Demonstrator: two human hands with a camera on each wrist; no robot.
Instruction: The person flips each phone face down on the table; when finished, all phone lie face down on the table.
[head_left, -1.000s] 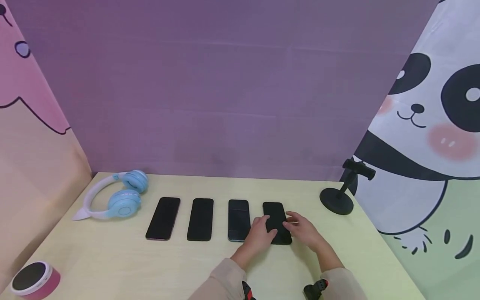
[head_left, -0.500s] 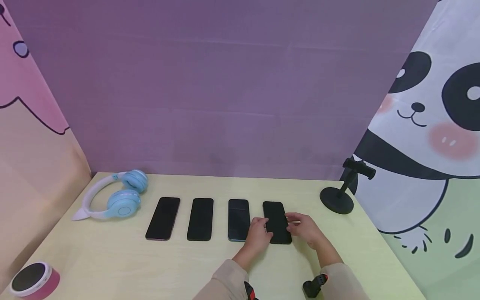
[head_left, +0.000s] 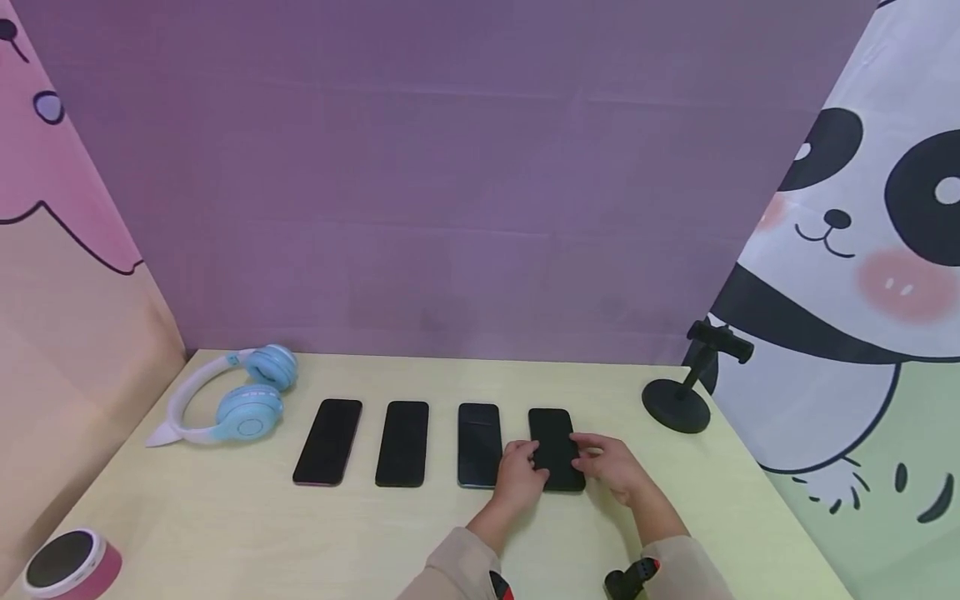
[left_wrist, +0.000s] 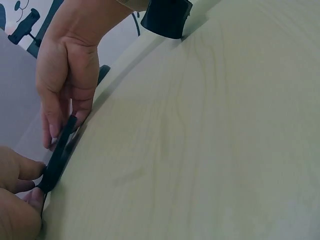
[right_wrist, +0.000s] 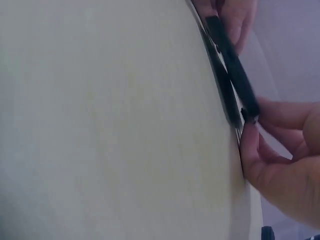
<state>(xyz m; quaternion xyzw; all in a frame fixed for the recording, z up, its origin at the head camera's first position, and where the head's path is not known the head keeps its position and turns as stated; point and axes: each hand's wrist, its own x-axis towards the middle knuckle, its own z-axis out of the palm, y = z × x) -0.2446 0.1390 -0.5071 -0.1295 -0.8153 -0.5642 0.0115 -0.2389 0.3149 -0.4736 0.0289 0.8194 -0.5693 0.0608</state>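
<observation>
A black smartphone (head_left: 554, 450) at the right end of a row is held at its two long sides by both hands. My left hand (head_left: 519, 479) grips its left edge, with the thumb near the lower corner. At the right edge my right hand (head_left: 611, 467) holds it with curled fingers. Seen edge-on in the right wrist view, the phone (right_wrist: 235, 70) is just off the tabletop, and the right hand (right_wrist: 285, 145) pinches its near end. The left wrist view has the left hand (left_wrist: 17, 195) at the phone's (left_wrist: 57, 157) lower end.
Three more dark phones lie to the left: one near my left hand (head_left: 479, 446), a middle one (head_left: 402, 444) and a slanted one (head_left: 327, 442). Blue and lilac headphones (head_left: 249, 412) sit back left, a pink round speaker (head_left: 75, 567) front left, a black stand (head_left: 677, 406) back right.
The hands stay at the two sides of the right-end phone, with only slight finger shifts. The whole view has tilted a little, so everything sits slightly lower in the picture.
</observation>
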